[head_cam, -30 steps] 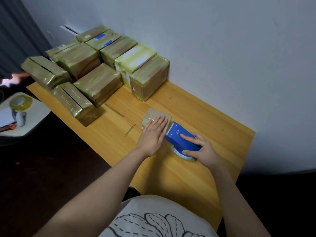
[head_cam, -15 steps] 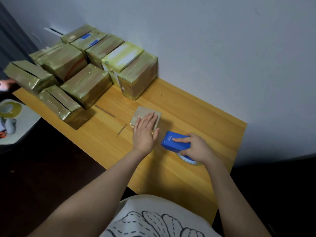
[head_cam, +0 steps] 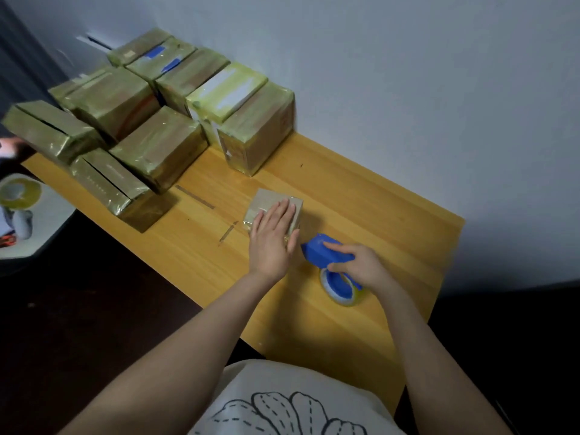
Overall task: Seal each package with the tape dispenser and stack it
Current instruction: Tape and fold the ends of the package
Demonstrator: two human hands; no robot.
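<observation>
While your left hand (head_cam: 272,238) lies flat on the small package (head_cam: 266,199), fingers straight, together and pointing toward 1 o'clock, your right hand (head_cam: 361,266) is curled round the blue tape dispenser (head_cam: 318,251), with the index finger laid along its top. The package sits near the middle of the wooden worktop (head_cam: 392,221). It is a brown box with a glossy skin of clear tape over its top. Your palm covers its near half and your thumb hangs over its right edge. The dispenser is just beside the package at its 4 o'clock, nose aimed at the box. You cannot tell from this view whether a strip of tape runs between them. Its roll of tape (head_cam: 340,285), yellowish round a blue core, hangs under your right hand, low over the wood. From the small package, at 10 to 11 o'clock, the pile of taped packages (head_cam: 157,146) fills the far left of the worktop. Some stand against the wall (head_cam: 408,73) and some lie on others, all wrapped in greenish-yellow tape. The nearest, an upright box (head_cam: 260,133), stands at 12 o'clock, apart from the small one. Two short brown strips (head_cam: 194,196) lie on the wood at about 9 o'clock. Past the worktop's left end, a pale side table (head_cam: 53,215) carries a spare roll (head_cam: 20,191)
</observation>
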